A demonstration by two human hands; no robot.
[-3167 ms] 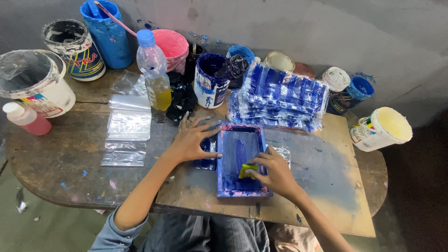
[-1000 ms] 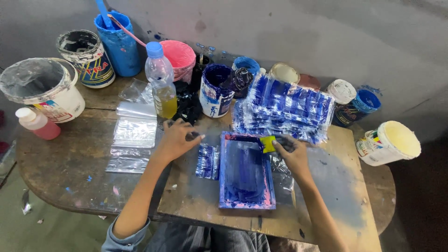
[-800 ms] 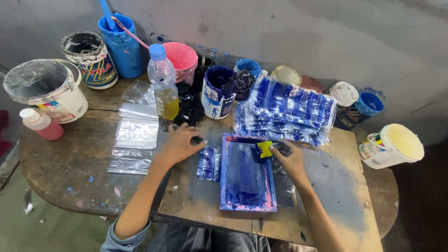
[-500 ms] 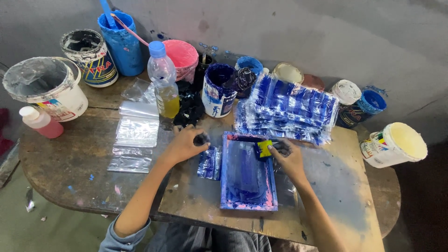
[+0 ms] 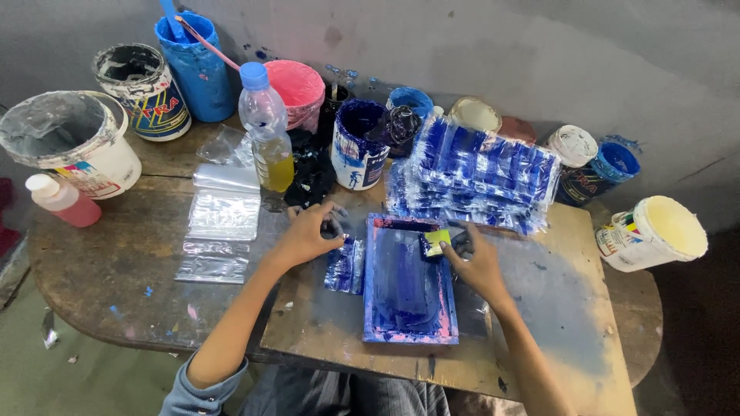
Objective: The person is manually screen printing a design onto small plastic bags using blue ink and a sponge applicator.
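A blue-inked printing screen frame (image 5: 408,281) lies on a wooden board (image 5: 539,308) in front of me. My right hand (image 5: 474,258) grips a small yellow squeegee (image 5: 436,242) at the frame's far right corner. My left hand (image 5: 308,233) rests fingers-down on the board, just left of the frame, touching a small blue-printed plastic bag (image 5: 345,264). A fanned pile of printed blue bags (image 5: 478,173) lies behind the frame.
Clear plastic bags (image 5: 223,216) lie stacked on the left of the round table. Paint tubs, a blue bucket (image 5: 196,65), a pink tub (image 5: 297,88), a bottle with yellow liquid (image 5: 266,131) and a white bucket (image 5: 73,142) crowd the back. A white tub (image 5: 655,231) stands at right.
My right hand has drawn the yellow squeegee from the near end of the frame up to its far right corner. My left hand has shifted slightly beside the frame.
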